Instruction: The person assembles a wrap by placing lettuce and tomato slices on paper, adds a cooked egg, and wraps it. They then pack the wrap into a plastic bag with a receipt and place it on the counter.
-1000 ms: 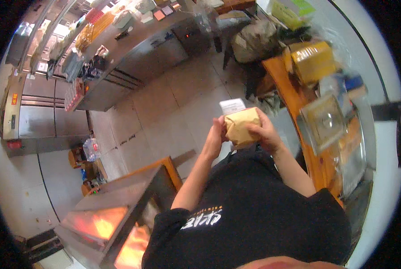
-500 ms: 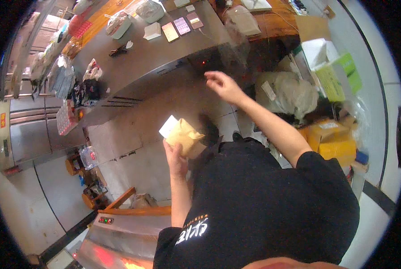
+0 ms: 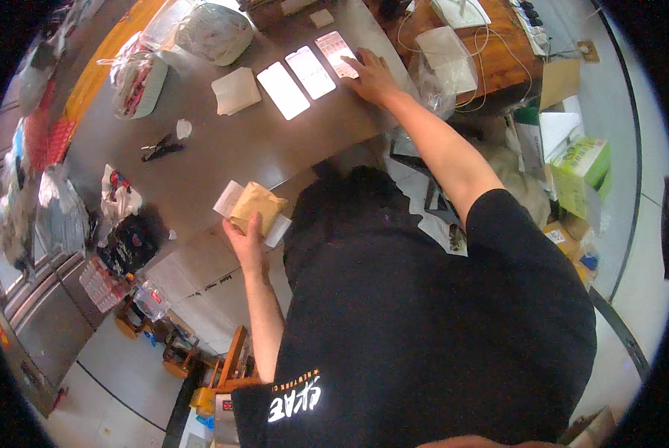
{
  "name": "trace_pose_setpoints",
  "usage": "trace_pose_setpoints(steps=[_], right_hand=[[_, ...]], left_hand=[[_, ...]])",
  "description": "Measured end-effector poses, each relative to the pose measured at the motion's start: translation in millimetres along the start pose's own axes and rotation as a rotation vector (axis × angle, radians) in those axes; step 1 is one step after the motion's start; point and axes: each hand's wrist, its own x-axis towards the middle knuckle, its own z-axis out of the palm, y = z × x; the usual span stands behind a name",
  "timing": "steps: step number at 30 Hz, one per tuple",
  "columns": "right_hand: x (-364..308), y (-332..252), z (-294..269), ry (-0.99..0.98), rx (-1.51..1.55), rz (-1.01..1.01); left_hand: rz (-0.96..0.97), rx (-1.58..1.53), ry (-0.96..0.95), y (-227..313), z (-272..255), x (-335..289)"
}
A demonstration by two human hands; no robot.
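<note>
My left hand (image 3: pixel 246 243) is closed round a tan paper packet (image 3: pixel 257 207), with a white card or paper sticking out on either side of it. The packet is just off the front edge of the dark metal counter (image 3: pixel 200 153). My right hand (image 3: pixel 375 78) reaches onto the counter, its fingers apart and a fingertip on the screen of a lit phone (image 3: pixel 336 52). Left of that phone lie a second lit phone (image 3: pixel 310 72) and a third lit phone (image 3: pixel 283 90), side by side. A pale folded napkin (image 3: pixel 236 91) is beside them.
Bagged tubs (image 3: pixel 140 84) stand at the counter's far left, near a dark clip-like object (image 3: pixel 161 148) and a black plastic bag (image 3: pixel 130 243). On the right are a wooden surface (image 3: pixel 499 56) with cables and a green carton (image 3: pixel 582 173). Wooden stools (image 3: pixel 179 352) sit lower left.
I have moved up to the counter. My right hand has gone from mid-air to the right-hand phone. The packet has come along in my left hand, now near the counter edge.
</note>
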Motion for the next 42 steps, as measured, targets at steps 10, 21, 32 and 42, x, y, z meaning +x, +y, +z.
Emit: trace_pose_setpoints(steps=[10,21,32,42], right_hand=[[-20.5,7.6,-3.5,0.080,0.142,-0.114],[-25.3,-14.5,-54.7,-0.052,-0.004,-0.236],[39.6,27.6,-34.4,0.078,0.177,-0.199],[37.3,21.0,-34.5,-0.036,0.157,-0.286]], left_hand=[[-0.116,-0.005,0.073,14.1,4.6,49.3],[-0.245,0.082,0.139,10.3,43.6,55.3],[-0.246,0.133,0.200,8.2,67.7,54.3],[-0.232,0.228,0.247,-1.8,68.7,50.9]])
